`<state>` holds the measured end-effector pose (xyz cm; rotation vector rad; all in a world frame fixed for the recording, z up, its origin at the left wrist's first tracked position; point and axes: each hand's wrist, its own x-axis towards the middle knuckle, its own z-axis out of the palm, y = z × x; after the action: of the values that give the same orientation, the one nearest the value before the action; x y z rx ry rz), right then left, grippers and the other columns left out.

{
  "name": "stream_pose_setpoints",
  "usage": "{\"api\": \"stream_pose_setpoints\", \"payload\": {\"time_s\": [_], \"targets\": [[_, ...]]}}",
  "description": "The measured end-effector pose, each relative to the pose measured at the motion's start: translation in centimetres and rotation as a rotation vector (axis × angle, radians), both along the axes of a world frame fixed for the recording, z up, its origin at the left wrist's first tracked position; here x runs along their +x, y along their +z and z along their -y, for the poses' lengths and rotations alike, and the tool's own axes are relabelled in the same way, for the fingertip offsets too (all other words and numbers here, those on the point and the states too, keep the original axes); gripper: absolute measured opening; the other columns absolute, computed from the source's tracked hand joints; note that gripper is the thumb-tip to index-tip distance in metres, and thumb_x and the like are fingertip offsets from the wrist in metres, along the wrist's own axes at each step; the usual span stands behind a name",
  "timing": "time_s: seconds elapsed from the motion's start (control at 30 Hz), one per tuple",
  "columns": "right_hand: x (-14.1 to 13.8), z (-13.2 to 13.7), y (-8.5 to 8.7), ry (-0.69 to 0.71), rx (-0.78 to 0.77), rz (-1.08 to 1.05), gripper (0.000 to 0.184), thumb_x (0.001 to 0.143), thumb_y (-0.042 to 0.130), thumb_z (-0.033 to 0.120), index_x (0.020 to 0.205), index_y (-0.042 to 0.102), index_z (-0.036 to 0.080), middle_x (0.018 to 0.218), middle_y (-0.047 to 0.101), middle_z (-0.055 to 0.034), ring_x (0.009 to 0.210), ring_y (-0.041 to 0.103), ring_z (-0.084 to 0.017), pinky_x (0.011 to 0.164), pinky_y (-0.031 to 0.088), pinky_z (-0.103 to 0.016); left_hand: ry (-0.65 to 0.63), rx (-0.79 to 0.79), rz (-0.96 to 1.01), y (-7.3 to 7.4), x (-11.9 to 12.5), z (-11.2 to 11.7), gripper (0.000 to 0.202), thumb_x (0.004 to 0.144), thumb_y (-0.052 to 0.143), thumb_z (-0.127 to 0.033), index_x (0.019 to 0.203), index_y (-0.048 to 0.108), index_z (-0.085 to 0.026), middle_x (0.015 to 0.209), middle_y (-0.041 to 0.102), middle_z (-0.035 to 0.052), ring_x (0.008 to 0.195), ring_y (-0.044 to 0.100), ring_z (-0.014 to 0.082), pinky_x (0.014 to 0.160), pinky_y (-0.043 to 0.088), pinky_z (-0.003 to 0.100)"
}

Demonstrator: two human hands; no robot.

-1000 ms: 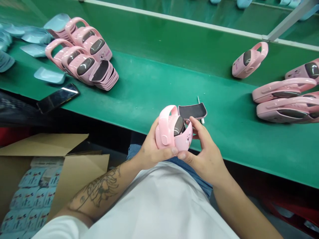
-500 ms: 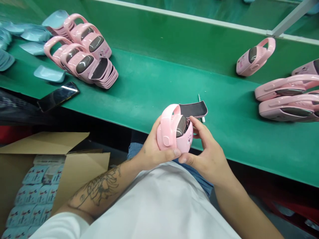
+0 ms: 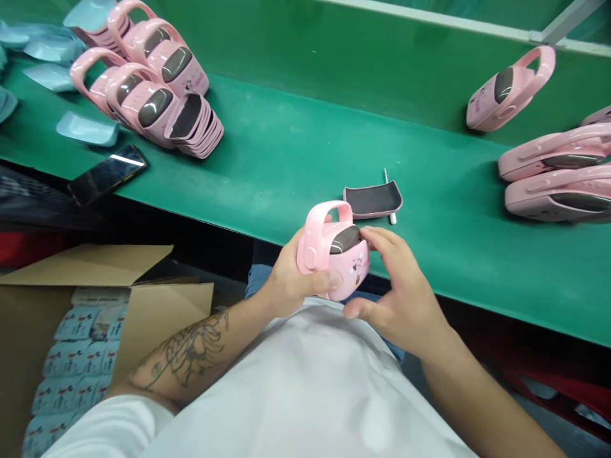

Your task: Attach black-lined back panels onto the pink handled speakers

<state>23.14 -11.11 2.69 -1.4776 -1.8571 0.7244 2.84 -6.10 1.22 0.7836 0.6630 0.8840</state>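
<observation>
My left hand [image 3: 286, 280] grips a pink handled toy case [image 3: 329, 251] with a dark glossy window, holding it just over the near edge of the green belt [image 3: 296, 159]. The fingers of my right hand [image 3: 396, 289] rest against the case's right side by the dark window, thumb below. Just beyond the case, a loose dark window panel with a pink rim [image 3: 373, 198] lies on the belt beside a thin white stick [image 3: 389, 194].
A cluster of pink cases and stacked panels [image 3: 153, 89] sits at the far left, with pale blue parts [image 3: 86, 127] and a black phone [image 3: 107, 173]. More pink cases [image 3: 554, 172] lie at the right. An open cardboard box of printed packs [image 3: 81, 331] stands at lower left.
The pink case has been turned in my hands so its dark window faces more upward, and it sits slightly lower. The view has tipped down a little.
</observation>
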Motion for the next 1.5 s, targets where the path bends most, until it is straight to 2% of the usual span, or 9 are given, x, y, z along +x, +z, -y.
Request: {"api": "stream_pose_setpoints", "payload": {"time_s": [0.17, 0.3, 0.43, 0.77, 0.97, 1.17, 1.27, 1.4, 1.5], "targets": [[1.0, 0.3, 1.0, 0.220, 0.242, 0.161, 0.082, 0.093, 0.079, 0.050, 0.162, 0.041, 0.028, 0.145, 0.056, -0.0190, 0.132, 0.060, -0.039, 0.109, 0.052, -0.060, -0.099, -0.216, 0.128, 0.1, -0.7, 0.7, 0.066, 0.076, 0.088, -0.037, 0.135, 0.063, -0.020, 0.122, 0.075, 0.0128, 0.110, 0.072, 0.0312, 0.092, 0.057, 0.039], [0.9, 1.2, 0.9, 0.301, 0.153, 0.130, 0.076, 0.094, 0.078, 0.042, 0.160, 0.043, 0.028, 0.142, 0.054, -0.0175, 0.129, 0.059, -0.037, 0.106, 0.055, -0.058, -0.141, -0.324, 0.158, 0.2, -0.9, 2.4, 0.059, 0.078, 0.085, -0.037, 0.131, 0.067, -0.017, 0.111, 0.077, 0.0127, 0.098, 0.074, 0.0281, 0.088, 0.057, 0.037], [0.6, 2.6, -0.1, 0.306, 0.055, 0.082, 0.073, 0.094, 0.079, 0.039, 0.159, 0.047, 0.031, 0.138, 0.055, -0.0138, 0.125, 0.060, -0.034, 0.102, 0.058, -0.054, -0.139, -0.414, 0.133, -0.6, -1.3, 3.9, 0.062, 0.076, 0.085, -0.032, 0.134, 0.065, -0.019, 0.109, 0.077, 0.0110, 0.096, 0.072, 0.0261, 0.087, 0.057, 0.037], [0.1, 4.2, -1.2, 0.264, -0.123, -0.150, 0.070, 0.087, 0.087, 0.032, 0.150, 0.056, 0.038, 0.126, 0.052, -0.0081, 0.117, 0.060, -0.028, 0.092, 0.061, -0.046, -0.183, -0.455, 0.170, -1.8, -1.4, 5.5, 0.055, 0.081, 0.081, -0.027, 0.133, 0.065, -0.021, 0.104, 0.076, 0.0080, 0.092, 0.073, 0.0246, 0.085, 0.057, 0.036], [0.0, 5.1, -1.3, 0.246, -0.297, -0.200, 0.067, 0.085, 0.089, 0.027, 0.144, 0.059, 0.039, 0.124, 0.052, -0.0055, 0.113, 0.061, -0.026, 0.092, 0.060, -0.044, -0.119, -0.540, 0.098, -2.2, -1.1, 7.1, 0.038, 0.076, 0.081, -0.027, 0.111, 0.073, -0.015, 0.096, 0.078, 0.0081, 0.087, 0.072, 0.0224, 0.078, 0.056, 0.032], [-0.5, 5.7, -2.5, 0.215, -0.287, -0.202, 0.067, 0.085, 0.090, 0.030, 0.144, 0.059, 0.037, 0.123, 0.055, -0.0053, 0.113, 0.063, -0.025, 0.095, 0.060, -0.045, -0.123, -0.692, -0.043, -2.9, -1.2, 7.3, 0.058, 0.071, 0.088, -0.042, 0.119, 0.072, -0.013, 0.105, 0.078, 0.0119, 0.094, 0.073, 0.0248, 0.086, 0.057, 0.035], [-0.5, 5.9, -2.7, 0.199, -0.248, -0.174, 0.069, 0.083, 0.092, 0.031, 0.144, 0.060, 0.036, 0.122, 0.057, -0.0053, 0.112, 0.065, -0.025, 0.094, 0.061, -0.045, -0.222, -0.627, 0.004, -2.9, -1.9, 6.7, 0.069, 0.074, 0.092, -0.051, 0.128, 0.068, -0.016, 0.113, 0.077, 0.0138, 0.100, 0.074, 0.0266, 0.090, 0.058, 0.037], [-0.3, 6.6, -2.8, 0.250, -0.146, -0.115, 0.075, 0.083, 0.092, 0.029, 0.149, 0.057, 0.036, 0.129, 0.057, -0.0073, 0.117, 0.067, -0.027, 0.098, 0.062, -0.046, -0.324, -0.484, 0.122, -2.1, -2.8, 6.4, 0.070, 0.078, 0.093, -0.031, 0.138, 0.059, -0.023, 0.112, 0.075, 0.0095, 0.098, 0.074, 0.0243, 0.086, 0.058, 0.036], [-0.3, 7.3, -3.0, 0.247, -0.047, -0.056, 0.082, 0.084, 0.091, 0.030, 0.155, 0.051, 0.034, 0.132, 0.057, -0.0095, 0.119, 0.066, -0.028, 0.102, 0.061, -0.048, -0.321, -0.443, 0.113, -1.7, -3.0, 6.8, 0.066, 0.078, 0.091, -0.025, 0.136, 0.060, -0.022, 0.110, 0.074, 0.0090, 0.095, 0.073, 0.0228, 0.082, 0.058, 0.033]]}}
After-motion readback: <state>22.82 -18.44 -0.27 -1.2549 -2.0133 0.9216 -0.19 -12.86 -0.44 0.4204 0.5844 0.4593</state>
